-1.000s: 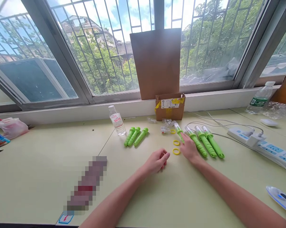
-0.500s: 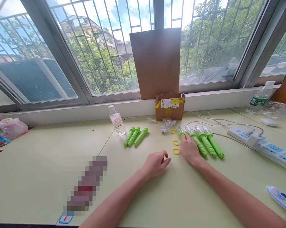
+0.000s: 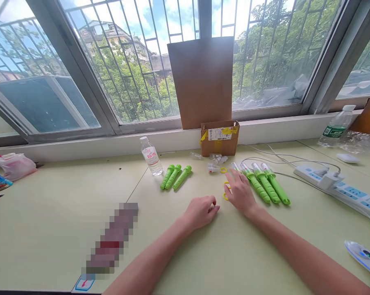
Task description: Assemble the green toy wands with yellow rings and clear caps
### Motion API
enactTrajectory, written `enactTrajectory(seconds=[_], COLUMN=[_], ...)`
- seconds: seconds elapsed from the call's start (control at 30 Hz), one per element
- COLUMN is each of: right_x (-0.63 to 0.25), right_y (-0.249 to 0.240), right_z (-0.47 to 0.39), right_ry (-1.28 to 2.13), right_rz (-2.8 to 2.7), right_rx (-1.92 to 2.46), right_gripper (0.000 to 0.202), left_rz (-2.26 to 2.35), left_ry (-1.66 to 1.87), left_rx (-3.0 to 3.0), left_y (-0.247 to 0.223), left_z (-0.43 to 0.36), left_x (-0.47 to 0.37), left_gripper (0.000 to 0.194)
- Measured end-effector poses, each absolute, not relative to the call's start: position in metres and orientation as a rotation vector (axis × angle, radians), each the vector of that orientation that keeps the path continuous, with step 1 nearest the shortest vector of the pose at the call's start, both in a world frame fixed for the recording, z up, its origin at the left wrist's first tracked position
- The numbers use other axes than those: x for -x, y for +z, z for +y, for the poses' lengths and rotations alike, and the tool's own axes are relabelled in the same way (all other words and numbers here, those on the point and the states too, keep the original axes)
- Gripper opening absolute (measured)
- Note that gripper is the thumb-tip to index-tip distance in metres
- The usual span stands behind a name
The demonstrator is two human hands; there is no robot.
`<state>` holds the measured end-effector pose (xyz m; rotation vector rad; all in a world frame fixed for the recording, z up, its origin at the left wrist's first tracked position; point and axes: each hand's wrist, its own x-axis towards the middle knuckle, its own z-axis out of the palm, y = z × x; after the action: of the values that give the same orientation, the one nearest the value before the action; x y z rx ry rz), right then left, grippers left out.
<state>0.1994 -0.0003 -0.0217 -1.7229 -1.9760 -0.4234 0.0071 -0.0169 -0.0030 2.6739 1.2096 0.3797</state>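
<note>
My right hand [image 3: 241,192] is open, fingers stretched forward and thumb apart, over the yellow rings [image 3: 223,170]; two rings are partly covered by it. Just beyond its fingertips and to its right lie several green ridged sticks [image 3: 263,184] with clear tips, side by side, one largely hidden by the hand. My left hand [image 3: 200,211] rests on the table with its fingers curled; nothing shows in it, though its palm is hidden. Ahead of it lie three green sticks [image 3: 174,177] without clear tips. Several clear plastic caps [image 3: 214,168] lie before the cardboard box [image 3: 221,141].
A water bottle [image 3: 151,156] stands behind the three sticks. At right are a power strip [image 3: 341,186] with cables, another bottle [image 3: 337,127] and a white-blue device [image 3: 364,258]. A cardboard sheet [image 3: 203,82] leans against the window. A pink bag [image 3: 17,166] sits far left.
My right hand has moved left off the nearest green stick to over the yellow rings, with its fingers spreading. My left hand has shifted only slightly left.
</note>
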Motion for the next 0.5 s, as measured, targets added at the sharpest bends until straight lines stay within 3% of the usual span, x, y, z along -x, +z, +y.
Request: enactTrajectory(seconds=[0.27,0.5], right_x=[-0.184,-0.187], right_y=[-0.030,-0.025], right_z=[-0.012,-0.013], right_ry=[0.018,0.034], right_rz=[-2.439,-2.438], right_rx=[1.424,1.392], right_gripper=[0.041,0.037], left_rz=[1.181,1.213], left_ry=[0.362,0.334], left_rx=[-2.669,-2.646], left_y=[0.001,0.004], left_z=[-0.018,-0.020], left_x=[-0.008,-0.010], left_gripper=[0.016,0.019])
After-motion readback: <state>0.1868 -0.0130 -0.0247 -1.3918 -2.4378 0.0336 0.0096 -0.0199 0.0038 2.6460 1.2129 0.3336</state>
